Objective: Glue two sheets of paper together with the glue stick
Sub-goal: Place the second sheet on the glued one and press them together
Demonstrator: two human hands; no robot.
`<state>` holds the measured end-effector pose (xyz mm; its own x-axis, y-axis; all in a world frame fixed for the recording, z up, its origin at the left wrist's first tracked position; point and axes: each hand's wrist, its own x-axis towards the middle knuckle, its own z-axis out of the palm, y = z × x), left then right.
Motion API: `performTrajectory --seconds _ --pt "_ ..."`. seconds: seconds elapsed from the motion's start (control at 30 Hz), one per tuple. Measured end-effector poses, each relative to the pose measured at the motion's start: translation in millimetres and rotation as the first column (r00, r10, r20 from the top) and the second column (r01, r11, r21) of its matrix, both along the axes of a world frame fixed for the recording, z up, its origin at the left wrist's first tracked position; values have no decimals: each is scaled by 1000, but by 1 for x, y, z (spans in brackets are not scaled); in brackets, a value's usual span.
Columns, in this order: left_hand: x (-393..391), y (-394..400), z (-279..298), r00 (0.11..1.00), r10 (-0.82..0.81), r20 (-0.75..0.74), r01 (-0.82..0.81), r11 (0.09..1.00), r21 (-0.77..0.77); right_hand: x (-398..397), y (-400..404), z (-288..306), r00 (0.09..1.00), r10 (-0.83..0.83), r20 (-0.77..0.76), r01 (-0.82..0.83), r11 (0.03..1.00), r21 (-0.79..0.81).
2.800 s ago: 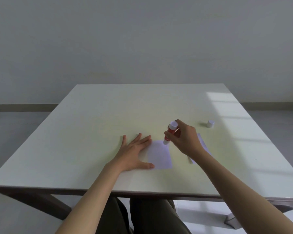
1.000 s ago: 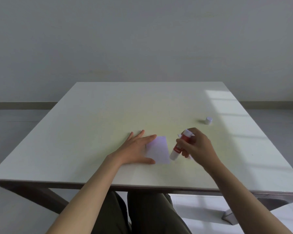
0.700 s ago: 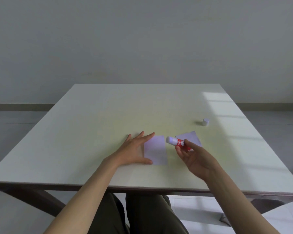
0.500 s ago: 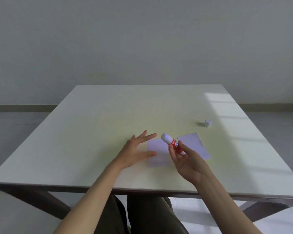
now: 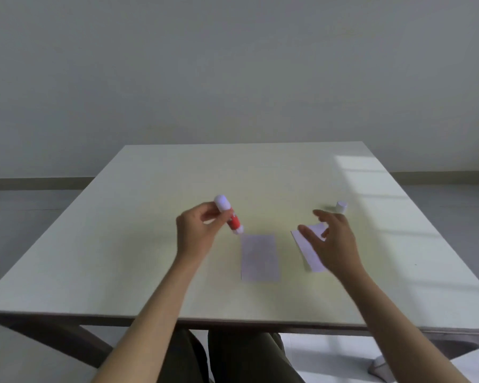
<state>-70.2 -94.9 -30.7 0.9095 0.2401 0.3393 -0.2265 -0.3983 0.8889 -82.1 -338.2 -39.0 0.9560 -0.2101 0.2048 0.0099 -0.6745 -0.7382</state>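
Note:
My left hand holds the red and white glue stick above the table, left of the sheets, tilted with one white end up. A pale sheet of paper lies flat on the table between my hands. A second pale sheet lies to its right, partly covered by my right hand, which hovers over it with fingers spread and holds nothing. The glue stick's white cap stands on the table just beyond my right hand.
The work lies on a pale square table whose front edge is close to my body. A patch of sunlight falls on the table's right side. My legs show under the front edge.
The glue stick has passed from my right hand to my left. My left hand has lifted off the middle sheet and moved left. My right hand has opened and moved over the right sheet.

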Motion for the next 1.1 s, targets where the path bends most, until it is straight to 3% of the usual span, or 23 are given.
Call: performTrajectory --seconds 0.13,0.3,0.73,0.87,1.03,1.1 --pt "25 29 10 991 129 44 -136 959 248 20 -32 -9 927 -136 -349 -2 929 -370" --pt "41 41 6 983 180 19 -177 938 296 21 -32 -15 934 -191 -301 39 895 -445" --pt "49 50 -16 986 154 -60 -133 955 265 30 -36 -18 923 -237 -304 190 966 -175" --pt "51 51 -22 991 128 -36 -115 963 245 33 -49 -11 938 -148 -312 158 987 4" --pt "52 54 -24 992 105 -67 -97 989 115 31 -44 18 990 -51 -131 78 975 207" --pt "48 52 -24 986 165 14 -166 979 122 27 -33 27 993 42 -110 -7 951 308"
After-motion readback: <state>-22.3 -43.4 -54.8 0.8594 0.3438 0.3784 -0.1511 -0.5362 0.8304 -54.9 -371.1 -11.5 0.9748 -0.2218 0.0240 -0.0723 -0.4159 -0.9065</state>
